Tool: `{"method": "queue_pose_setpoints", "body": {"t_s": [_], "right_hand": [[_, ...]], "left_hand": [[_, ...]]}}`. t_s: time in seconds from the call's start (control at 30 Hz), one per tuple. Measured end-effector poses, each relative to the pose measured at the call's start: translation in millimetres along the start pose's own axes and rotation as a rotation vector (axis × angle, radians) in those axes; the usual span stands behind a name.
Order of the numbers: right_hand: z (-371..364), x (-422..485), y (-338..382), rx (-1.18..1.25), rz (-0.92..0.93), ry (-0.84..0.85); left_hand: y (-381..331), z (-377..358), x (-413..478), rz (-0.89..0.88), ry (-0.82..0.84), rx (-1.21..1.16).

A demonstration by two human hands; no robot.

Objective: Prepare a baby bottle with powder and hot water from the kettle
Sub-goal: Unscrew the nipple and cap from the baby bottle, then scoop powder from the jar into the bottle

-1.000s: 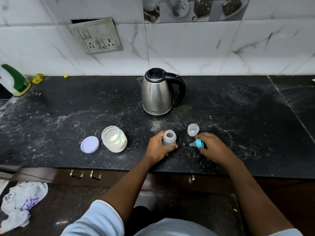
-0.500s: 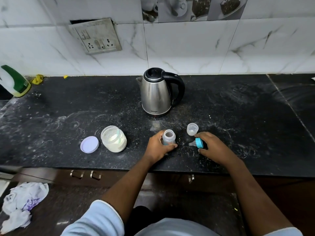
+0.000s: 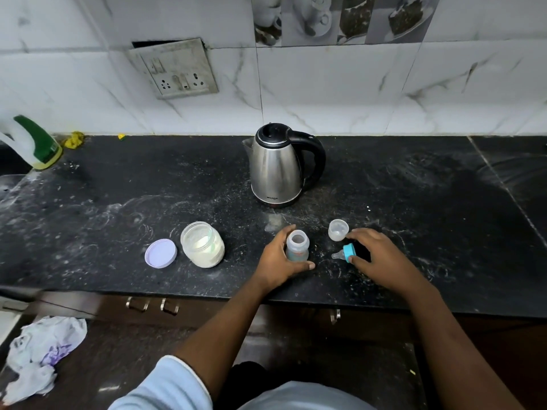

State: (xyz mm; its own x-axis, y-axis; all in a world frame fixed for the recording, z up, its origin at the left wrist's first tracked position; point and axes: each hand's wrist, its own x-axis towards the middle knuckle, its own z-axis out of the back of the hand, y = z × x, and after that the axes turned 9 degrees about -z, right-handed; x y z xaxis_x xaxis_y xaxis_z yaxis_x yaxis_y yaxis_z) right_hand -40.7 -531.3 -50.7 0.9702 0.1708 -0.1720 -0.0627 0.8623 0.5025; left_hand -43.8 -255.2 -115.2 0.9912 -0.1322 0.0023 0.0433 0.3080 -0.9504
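A small open baby bottle [image 3: 297, 245] stands upright on the black counter [image 3: 118, 202], and my left hand [image 3: 276, 261] grips it around the body. To its right my right hand [image 3: 381, 258] holds the teat with its blue ring [image 3: 346, 253], lying on its side on the counter. A clear bottle cap [image 3: 338, 229] sits mouth-up just behind that. The steel kettle [image 3: 279, 167] with a black handle stands behind the bottle, lid shut. Left of the bottle is an open jar of white powder [image 3: 202, 244], with its lilac lid [image 3: 160, 253] beside it.
A green-and-white spray bottle [image 3: 32, 142] leans at the far left by the wall. A socket plate [image 3: 174, 69] hangs on the tiled wall. A crumpled cloth [image 3: 41, 353] lies on the floor below left. Drawer handles [image 3: 152, 304] sit under the counter edge.
Both hands stay where they were on the bottle and the teat ring. Only the camera has shifted slightly.
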Motion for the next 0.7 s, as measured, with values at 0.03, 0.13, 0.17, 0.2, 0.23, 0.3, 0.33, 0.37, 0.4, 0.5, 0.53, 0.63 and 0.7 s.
{"method": "queue_pose_setpoints", "body": {"t_s": [0.03,0.13,0.17,0.2,0.23,0.3,0.33,0.37,0.4,0.5,0.53,0.63,0.7], "right_hand": [[2.2,0.4,3.3,0.001,0.009,-0.004],[6.9,3.5,14.8,-0.009,0.031,-0.018],[7.4,4.7,20.2,-0.012,0.038,-0.024],[7.3,6.1,26.6,-0.012,0.048,-0.035],[6.7,7.5,33.8,-0.009,0.059,-0.055],[6.6,10.2,50.3,0.001,0.083,-0.105],[7.1,11.6,60.1,0.009,0.098,-0.130],[7.3,13.1,71.6,0.022,0.115,-0.155],[7.4,15.2,83.5,0.038,0.139,-0.185],[3.7,21.4,120.8,0.076,0.256,-0.303],[1.9,23.2,132.9,0.088,0.302,-0.339],[-12.2,34.8,184.9,0.153,0.457,-0.341],[-24.9,43.5,221.9,0.167,0.525,-0.259]], "left_hand": [[-2.5,2.1,-1.4,0.008,0.002,-0.001],[-9.1,9.5,-4.6,0.011,0.006,-0.002],[-10.8,12.4,-5.9,0.005,0.002,0.002],[-12.6,15.7,-7.5,-0.002,-0.007,0.003],[-15.0,19.8,-8.8,-0.010,-0.019,-0.001],[-21.6,29.5,-11.8,-0.032,-0.051,-0.008],[-26.1,36.2,-13.6,-0.048,-0.067,-0.009],[-31.3,44.9,-15.7,-0.066,-0.082,-0.010],[-37.8,55.3,-18.4,-0.087,-0.099,-0.015],[-59.8,92.9,-27.7,-0.152,-0.188,-0.052],[-67.6,106.1,-30.9,-0.170,-0.224,-0.062],[-76.7,160.5,-44.4,-0.193,-0.333,-0.062],[-72.9,195.0,-54.2,-0.175,-0.361,0.012]]}}
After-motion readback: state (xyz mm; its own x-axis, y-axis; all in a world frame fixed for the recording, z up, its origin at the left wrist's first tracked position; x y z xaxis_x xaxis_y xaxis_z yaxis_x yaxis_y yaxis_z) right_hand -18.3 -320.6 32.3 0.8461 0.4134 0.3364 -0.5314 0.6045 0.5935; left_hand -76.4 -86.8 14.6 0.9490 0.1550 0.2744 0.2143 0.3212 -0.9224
